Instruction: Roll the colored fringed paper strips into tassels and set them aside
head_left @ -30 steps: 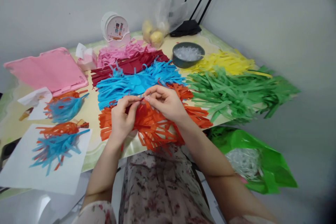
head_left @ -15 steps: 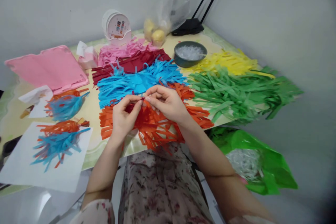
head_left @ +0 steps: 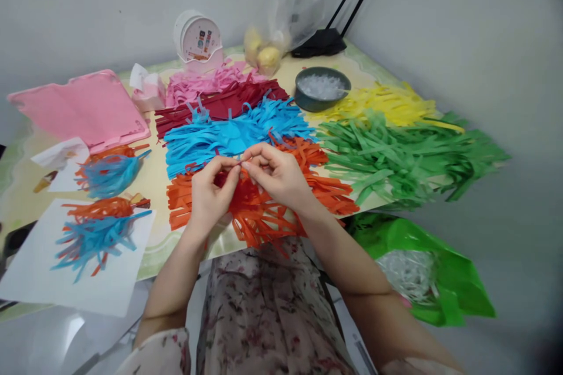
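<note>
Thumb and fingers of my left hand (head_left: 212,192) pinch one end of a small dark red strip (head_left: 240,163). My right hand (head_left: 284,179) pinches the same strip beside it, fingertips almost touching; most of the strip is hidden by the fingers. Both hands are held over fringed orange strips (head_left: 264,217) at the front of the table. Just behind them lies a pile of blue strips (head_left: 233,137), then dark red strips (head_left: 224,102) and pink strips (head_left: 206,82). Green strips (head_left: 404,152) and yellow strips (head_left: 387,102) spread to the right.
A dark bowl (head_left: 323,104) holds small translucent pieces. Behind it stand a black router (head_left: 319,44) and a plastic bag with yellow fruit (head_left: 268,58). Orange-and-blue bundles (head_left: 97,240) lie on white paper (head_left: 26,278) near a pink case (head_left: 79,111). A green bag (head_left: 466,287) hangs below the right edge.
The view has shifted slightly. Both hands keep pinching in nearly the same place, with the fingertips drawn a little closer around the strip.
</note>
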`<state>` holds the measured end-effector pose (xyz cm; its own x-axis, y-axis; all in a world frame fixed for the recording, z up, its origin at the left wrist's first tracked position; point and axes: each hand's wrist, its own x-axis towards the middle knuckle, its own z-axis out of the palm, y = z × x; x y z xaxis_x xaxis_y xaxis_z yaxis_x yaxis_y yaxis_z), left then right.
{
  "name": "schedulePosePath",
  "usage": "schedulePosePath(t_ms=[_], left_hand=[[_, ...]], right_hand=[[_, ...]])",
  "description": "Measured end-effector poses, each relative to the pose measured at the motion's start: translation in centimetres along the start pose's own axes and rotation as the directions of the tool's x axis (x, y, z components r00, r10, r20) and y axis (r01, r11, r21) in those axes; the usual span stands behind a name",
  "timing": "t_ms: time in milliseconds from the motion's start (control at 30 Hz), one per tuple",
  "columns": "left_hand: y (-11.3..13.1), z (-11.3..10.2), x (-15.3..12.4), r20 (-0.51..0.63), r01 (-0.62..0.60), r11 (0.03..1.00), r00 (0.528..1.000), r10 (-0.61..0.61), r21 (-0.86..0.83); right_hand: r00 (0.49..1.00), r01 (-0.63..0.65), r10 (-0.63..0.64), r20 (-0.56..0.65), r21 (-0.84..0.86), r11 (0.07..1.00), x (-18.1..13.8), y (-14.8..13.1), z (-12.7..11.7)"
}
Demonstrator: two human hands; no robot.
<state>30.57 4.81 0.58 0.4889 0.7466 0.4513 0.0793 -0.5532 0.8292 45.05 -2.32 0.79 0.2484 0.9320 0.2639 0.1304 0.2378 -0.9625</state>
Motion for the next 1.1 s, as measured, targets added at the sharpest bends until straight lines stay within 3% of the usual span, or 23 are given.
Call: schedulePosePath(t_ms=[67,233,367,533,700,900,1100], left_hand=[[0.1,0.3,-0.1,-0.038,-0.002,0.999,0.999,0.004,0.05],[0.4,0.7,-0.2,-0.052,0.053,0.993,0.997,-0.059,-0.106],[0.7,0.7,-0.3,-0.099,0.031,0.998,0.994,-0.036,-0.051],[0.8,1.2,-0.5,-0.072,0.129,0.949,0.985,-0.156,-0.286],[0.7,1.4,-0.6,-0.167,0.108,0.952,0.973,-0.161,-0.288],[0.4,0.7,-0.3,-0.018,0.133,0.946,0.989,-0.144,-0.296],[0.0,0.3,-0.3,0.004,0.18,0.945,0.983,-0.186,-0.272]], right_hand=[[1.0,-0.009,0.009,0.001,-0.007,1.0,0.0,0.0,-0.1],[0.999,-0.034,0.032,0.02,0.101,0.994,0.0,0.3,-0.2],[0.997,-0.056,0.043,0.068,0.205,0.977,0.1,0.6,0.2],[0.999,0.0,0.005,-0.045,0.109,0.994,0.0,0.0,0.8],[1.0,-0.017,0.018,-0.017,0.057,0.998,0.2,-0.7,0.5],[0.999,-0.002,0.004,-0.045,0.043,0.999,0.5,-0.7,-0.1],[0.999,-0.014,0.013,0.034,0.039,0.999,0.7,-0.5,-0.6]])
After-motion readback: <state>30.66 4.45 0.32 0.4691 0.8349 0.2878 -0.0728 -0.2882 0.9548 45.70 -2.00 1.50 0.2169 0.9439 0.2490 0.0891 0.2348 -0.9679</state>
